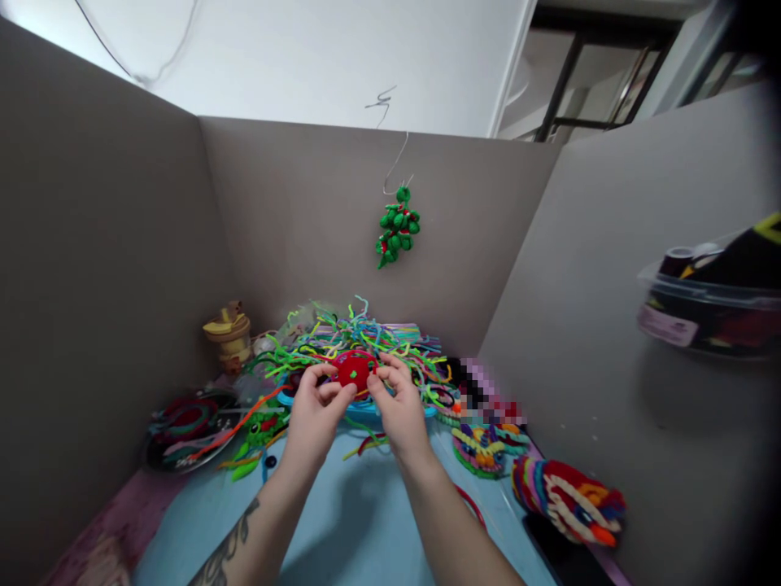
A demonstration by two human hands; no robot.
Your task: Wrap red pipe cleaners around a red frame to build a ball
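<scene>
L hand [318, 403] & R hand [395, 399] pinch opp. edges of green-centred round red fuzzy disc [355, 365], prob. well-formed already, w/ multicol. fuzzy stems [366, 330] behind, apparently unworked.

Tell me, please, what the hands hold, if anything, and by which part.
A red disc with a green centre, held by opposite edges: left fingers at the left, right fingers at the right.

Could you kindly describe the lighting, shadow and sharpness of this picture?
Head view: bright white wall, soft shadow on the blue tabletop; head view again: red disc fairly sharp, plastic tub at right slightly blurred, frame's right edge dark.
</scene>
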